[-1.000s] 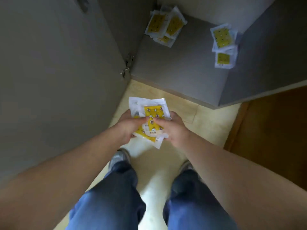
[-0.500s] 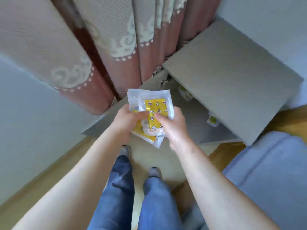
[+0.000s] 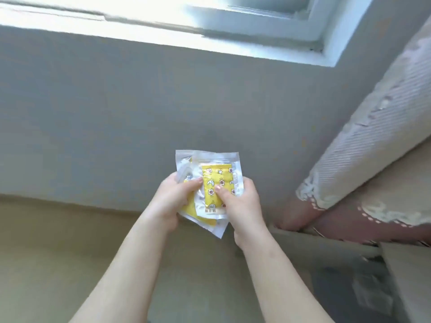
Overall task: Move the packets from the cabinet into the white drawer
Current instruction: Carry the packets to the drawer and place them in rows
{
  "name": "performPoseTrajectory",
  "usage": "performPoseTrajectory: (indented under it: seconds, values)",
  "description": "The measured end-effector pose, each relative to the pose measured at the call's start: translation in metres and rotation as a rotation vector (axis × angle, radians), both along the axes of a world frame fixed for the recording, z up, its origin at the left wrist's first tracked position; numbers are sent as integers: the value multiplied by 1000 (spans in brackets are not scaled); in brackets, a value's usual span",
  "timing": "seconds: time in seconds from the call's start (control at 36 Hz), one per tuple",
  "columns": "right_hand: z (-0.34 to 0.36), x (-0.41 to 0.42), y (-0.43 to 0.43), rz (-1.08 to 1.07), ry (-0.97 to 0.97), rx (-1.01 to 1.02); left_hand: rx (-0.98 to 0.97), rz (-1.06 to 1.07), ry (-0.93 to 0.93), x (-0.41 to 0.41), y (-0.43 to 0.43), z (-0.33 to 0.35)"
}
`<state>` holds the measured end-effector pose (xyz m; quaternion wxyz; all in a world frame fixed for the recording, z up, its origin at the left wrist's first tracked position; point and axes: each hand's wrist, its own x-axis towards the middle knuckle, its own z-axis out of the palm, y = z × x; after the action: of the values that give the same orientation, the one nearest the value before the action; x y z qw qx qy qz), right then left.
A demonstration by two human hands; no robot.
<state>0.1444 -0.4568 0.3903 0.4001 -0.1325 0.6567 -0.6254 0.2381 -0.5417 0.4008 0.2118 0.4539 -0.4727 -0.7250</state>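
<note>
A small stack of clear plastic packets (image 3: 215, 169) with yellow patterned inserts is held up in front of me at mid-frame. My left hand (image 3: 173, 202) grips the stack's left edge, thumb on top. My right hand (image 3: 242, 206) grips the right edge, its thumb pressing on the front packet's yellow insert. The cabinet's grey top corner (image 3: 349, 271) shows at the lower right; its inside and the other packets are out of view. The white drawer is not in view.
A grey wall (image 3: 116, 113) fills the view ahead, with a bright window frame (image 3: 256, 24) above it. A patterned curtain (image 3: 373, 148) hangs at the right. Beige floor (image 3: 58, 252) lies at the lower left.
The view has swung left and up, from the open cabinet past the curtain to the wall and window. Both hands have kept the same grip on the stack.
</note>
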Motion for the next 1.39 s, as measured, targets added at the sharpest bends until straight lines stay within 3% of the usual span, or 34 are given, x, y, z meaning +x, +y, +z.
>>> performPoseTrajectory:
  seconds: [0.33, 0.5, 1.03, 1.25, 1.39]
  values:
    - [32, 215, -201, 420, -46, -12, -26, 525, 28, 243, -155, 29]
    - [43, 312, -282, 578, -82, -31, 4, 807, 146, 356, -205, 39]
    - [48, 538, -560, 1196, -66, -78, -97, 1481, 245, 559, -403, 42]
    - [36, 674, -625, 1444, -76, -17, -45, 1780, 257, 674, -444, 29]
    - [30, 778, -667, 1545, -74, -11, -48, 1856, 252, 772, -479, 27]
